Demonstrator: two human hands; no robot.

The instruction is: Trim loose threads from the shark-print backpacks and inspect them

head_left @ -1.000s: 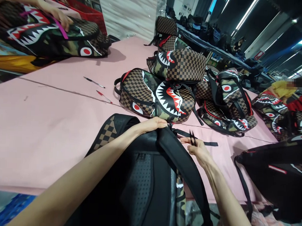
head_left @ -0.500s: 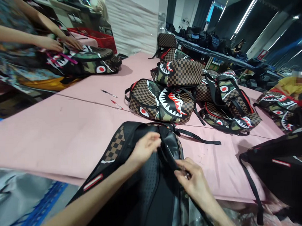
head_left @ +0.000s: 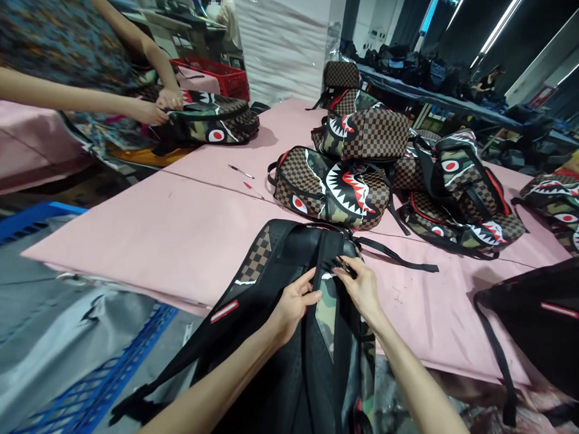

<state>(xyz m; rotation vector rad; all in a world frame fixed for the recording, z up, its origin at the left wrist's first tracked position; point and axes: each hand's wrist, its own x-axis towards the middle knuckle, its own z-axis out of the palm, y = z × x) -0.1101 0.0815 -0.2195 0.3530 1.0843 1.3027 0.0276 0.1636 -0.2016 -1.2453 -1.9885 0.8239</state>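
A black backpack (head_left: 273,370) with checkered and camouflage patches lies back side up at the near edge of the pink table (head_left: 139,236). My left hand (head_left: 293,303) pinches the edge of its right shoulder strap (head_left: 330,315), whose camouflage face shows. On the strap's other side, near its upper end, my right hand (head_left: 358,287) has its fingers closed on a small black buckle (head_left: 345,267). The left shoulder strap (head_left: 223,310), with a red-and-white label, hangs to the left.
Several shark-mouth backpacks (head_left: 331,190) are piled beyond. Two pens (head_left: 241,171) lie left of them. Another black backpack (head_left: 544,324) is at the right. At the upper left a person's hands (head_left: 155,109) work on a backpack. A blue crate (head_left: 105,375) stands below the table.
The right strap has been turned so its camouflage side shows. My right hand has moved up to the buckle, and my left hand slightly down onto the strap's edge. The view has shifted left.
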